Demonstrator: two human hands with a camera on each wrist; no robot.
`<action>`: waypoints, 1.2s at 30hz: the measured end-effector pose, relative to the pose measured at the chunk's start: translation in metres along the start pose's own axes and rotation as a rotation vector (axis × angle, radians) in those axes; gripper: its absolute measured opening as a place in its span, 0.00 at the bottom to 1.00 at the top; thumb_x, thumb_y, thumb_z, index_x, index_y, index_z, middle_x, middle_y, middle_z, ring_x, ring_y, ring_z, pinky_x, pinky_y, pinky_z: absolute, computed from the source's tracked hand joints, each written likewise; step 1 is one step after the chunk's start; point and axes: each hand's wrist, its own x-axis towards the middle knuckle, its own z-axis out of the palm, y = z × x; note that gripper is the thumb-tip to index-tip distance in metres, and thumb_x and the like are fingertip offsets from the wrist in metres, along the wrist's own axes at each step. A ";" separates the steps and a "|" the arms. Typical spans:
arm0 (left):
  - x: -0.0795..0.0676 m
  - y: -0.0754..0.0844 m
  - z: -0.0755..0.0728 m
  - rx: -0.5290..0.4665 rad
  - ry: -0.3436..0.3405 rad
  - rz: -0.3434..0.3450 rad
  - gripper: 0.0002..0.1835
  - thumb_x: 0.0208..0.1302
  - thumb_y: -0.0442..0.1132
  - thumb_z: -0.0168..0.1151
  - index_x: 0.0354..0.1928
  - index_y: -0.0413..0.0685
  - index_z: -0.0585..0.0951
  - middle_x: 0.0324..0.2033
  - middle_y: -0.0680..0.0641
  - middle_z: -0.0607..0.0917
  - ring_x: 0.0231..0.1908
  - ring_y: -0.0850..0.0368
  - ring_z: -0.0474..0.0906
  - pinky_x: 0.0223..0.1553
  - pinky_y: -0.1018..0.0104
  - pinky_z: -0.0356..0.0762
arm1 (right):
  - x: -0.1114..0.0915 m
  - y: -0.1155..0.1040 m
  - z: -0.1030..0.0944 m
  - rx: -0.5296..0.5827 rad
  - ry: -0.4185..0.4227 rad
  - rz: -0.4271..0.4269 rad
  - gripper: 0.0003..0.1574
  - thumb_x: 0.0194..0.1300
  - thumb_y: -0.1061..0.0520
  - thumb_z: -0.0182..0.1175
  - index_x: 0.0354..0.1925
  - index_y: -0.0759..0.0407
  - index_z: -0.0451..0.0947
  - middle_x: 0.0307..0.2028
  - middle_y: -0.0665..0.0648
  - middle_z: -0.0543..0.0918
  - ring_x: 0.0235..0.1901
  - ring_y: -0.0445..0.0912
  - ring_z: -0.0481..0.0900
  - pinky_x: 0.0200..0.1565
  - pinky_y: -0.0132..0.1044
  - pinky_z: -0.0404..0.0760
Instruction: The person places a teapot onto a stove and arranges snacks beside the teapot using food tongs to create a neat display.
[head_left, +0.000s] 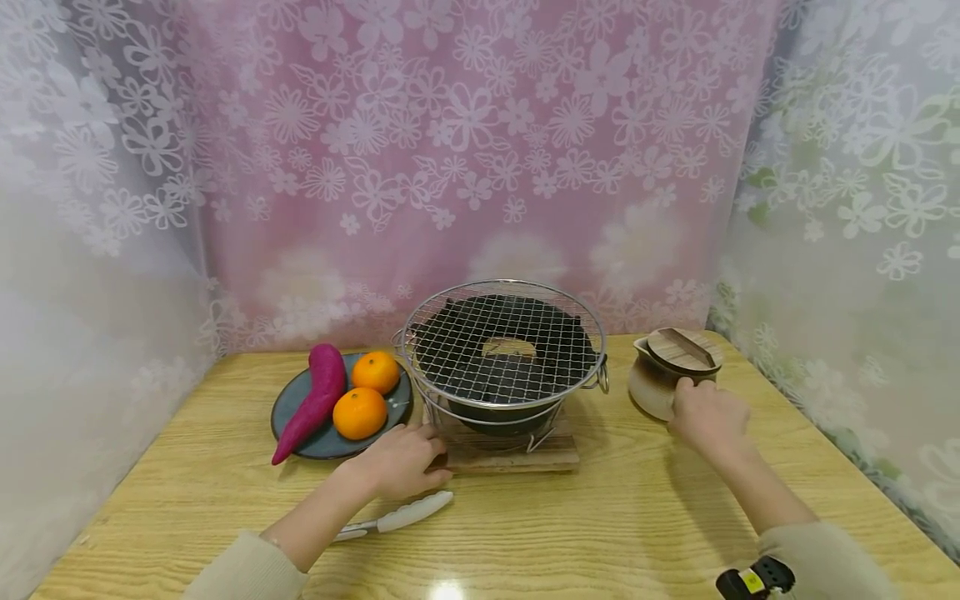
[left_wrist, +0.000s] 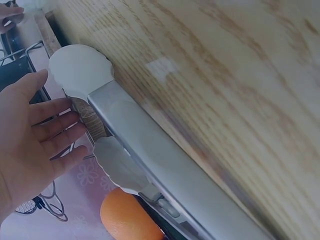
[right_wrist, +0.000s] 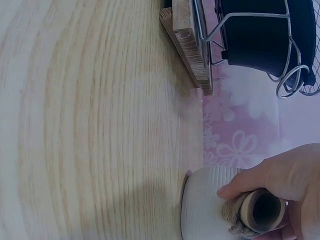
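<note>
- While the right hand (head_left: pixel 708 417) grips the hollow handle (right_wrist: pixel 246 210) of a lidded pot (head_left: pixel 649 389), the pot sits at the right of the table (head_left: pixel 600 533).
- The left hand (head_left: pixel 403 462) is empty, fingers loosely spread, beside the wooden board (head_left: pixel 517 457) under the grill (head_left: pixel 495 422); whether it touches the board, I cannot tell.
- Near that hand, on the table, lie white-ended tongs (head_left: pixel 416 511).
- The tabletop is yellowish wood grain, with glare at its near side.
- Behind hangs a pink flowered curtain (head_left: pixel 480 108); paler flowered drapes (head_left: pixel 847 208) flank both sides.
- Left of the grill, a dark plate (head_left: pixel 283 404) bears two oranges (head_left: pixel 360 413) and a purple sweet potato (head_left: pixel 324 387).
</note>
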 end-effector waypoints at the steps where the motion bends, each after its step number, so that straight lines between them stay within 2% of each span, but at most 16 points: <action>1: 0.000 0.000 0.000 -0.002 -0.002 -0.002 0.15 0.62 0.52 0.57 0.37 0.48 0.81 0.35 0.50 0.78 0.38 0.51 0.75 0.43 0.56 0.72 | 0.000 -0.001 0.000 -0.002 0.015 0.000 0.18 0.56 0.57 0.58 0.34 0.72 0.66 0.29 0.73 0.72 0.27 0.68 0.74 0.19 0.54 0.67; 7: -0.001 0.001 -0.002 -0.004 -0.003 0.002 0.15 0.61 0.52 0.57 0.37 0.47 0.81 0.34 0.51 0.77 0.37 0.52 0.74 0.42 0.57 0.72 | -0.002 -0.002 0.003 0.001 0.080 -0.002 0.14 0.58 0.59 0.54 0.32 0.71 0.65 0.24 0.72 0.70 0.24 0.67 0.74 0.18 0.54 0.67; 15: 0.000 0.001 -0.001 -0.004 0.005 0.004 0.16 0.61 0.52 0.57 0.38 0.47 0.81 0.35 0.50 0.78 0.39 0.51 0.75 0.42 0.56 0.72 | -0.004 0.001 0.006 -0.001 0.122 -0.021 0.12 0.57 0.60 0.54 0.30 0.70 0.65 0.22 0.70 0.68 0.22 0.65 0.73 0.18 0.53 0.66; 27: -0.002 0.003 -0.002 -0.005 0.000 -0.005 0.17 0.61 0.52 0.58 0.40 0.46 0.81 0.36 0.50 0.78 0.40 0.51 0.75 0.42 0.57 0.72 | -0.003 -0.003 0.008 -0.061 0.128 0.003 0.13 0.52 0.62 0.58 0.27 0.69 0.63 0.21 0.70 0.66 0.21 0.65 0.71 0.20 0.52 0.66; 36: -0.002 0.003 -0.002 -0.005 0.008 0.001 0.18 0.61 0.52 0.58 0.41 0.46 0.81 0.37 0.49 0.78 0.40 0.51 0.75 0.42 0.56 0.72 | -0.005 0.004 0.014 -0.059 0.247 -0.034 0.12 0.50 0.63 0.58 0.25 0.67 0.63 0.19 0.70 0.66 0.19 0.67 0.70 0.20 0.54 0.65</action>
